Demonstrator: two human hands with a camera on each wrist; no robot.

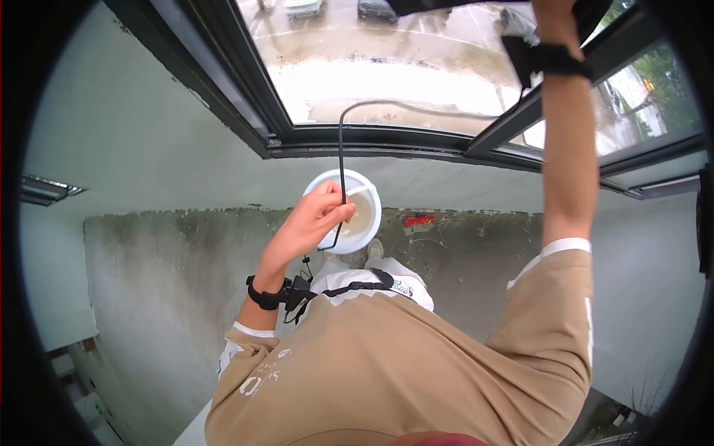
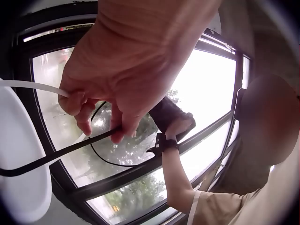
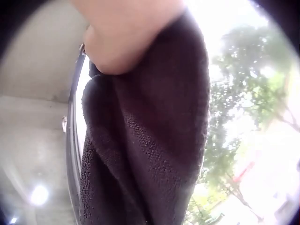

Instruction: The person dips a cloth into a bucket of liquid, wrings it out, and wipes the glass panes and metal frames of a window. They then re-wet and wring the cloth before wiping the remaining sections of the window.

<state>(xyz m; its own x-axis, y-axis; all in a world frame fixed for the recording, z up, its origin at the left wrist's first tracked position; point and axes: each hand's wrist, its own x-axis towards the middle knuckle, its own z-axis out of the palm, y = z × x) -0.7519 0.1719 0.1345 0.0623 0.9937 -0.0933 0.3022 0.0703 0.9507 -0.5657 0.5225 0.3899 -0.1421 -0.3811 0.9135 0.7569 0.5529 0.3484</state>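
Observation:
My left hand (image 1: pixel 316 217) is over a white bucket (image 1: pixel 378 215) with cloudy liquid inside. Its fingers curl round the bucket's white handle (image 2: pixel 35 86). Between thumb and fingertip, the same hand pinches a black cable (image 2: pixel 70 151), which loops up toward the right wrist. My right arm reaches up to the window, where the right hand (image 2: pixel 178 126) rests on a dark towel (image 3: pixel 154 117) at the glass. Folds of this towel fill the right wrist view below the hand. The right fingers are hidden, so I cannot tell whether they grip or lie flat.
Dark window frames (image 1: pixel 372 140) edge the glass, with parked cars (image 1: pixel 305 9) and trees outside. A red object (image 1: pixel 419 221) lies on the floor beside the wall. My shoes (image 1: pixel 375 247) stand close to the bucket.

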